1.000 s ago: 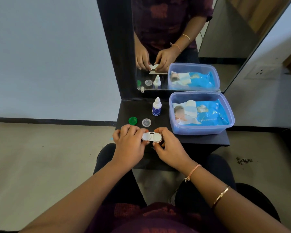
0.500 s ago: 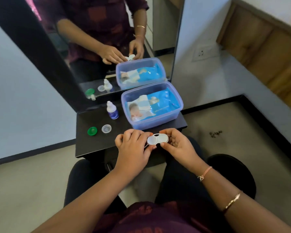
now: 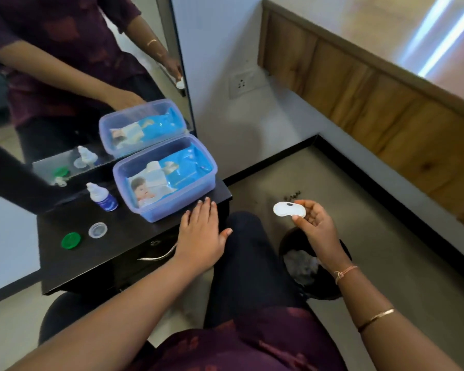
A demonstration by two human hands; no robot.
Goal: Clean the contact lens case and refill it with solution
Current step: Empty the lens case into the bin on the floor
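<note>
Right of centre in the frame, the right hand point(image 3: 315, 223) holds the white contact lens case point(image 3: 289, 209) out over the floor, away from the table point(image 3: 134, 236), with thumb and fingertips pinching its right-hand lobe. The case faces away from the camera with both caps off; they lie on the table at centre left, a green cap point(image 3: 70, 240) and a clear cap point(image 3: 97, 230) just beside it. Directly below the wrist sits a dark waste bin point(image 3: 314, 263) with crumpled white paper inside, so I judge the case is about to be tipped or shaken out over it.

The left hand point(image 3: 202, 234) lies flat and open on the table's near edge, gripping nothing, its fingertips just short of the blue plastic tub point(image 3: 164, 178) that holds a pack of wipes point(image 3: 169, 175). The small solution bottle point(image 3: 102, 198) stands upright, capped, to the left of the tub.

The case looks like light, rigid moulded plastic: it will not flex or break under a firm pinch, but smooth wet plastic can slip. The best hold seems to be across one well's outer rim or the narrow bridge between the wells, keeping fingertips out of the cups. Being so light, a hard shake could flick it from a two-finger grip.
</note>
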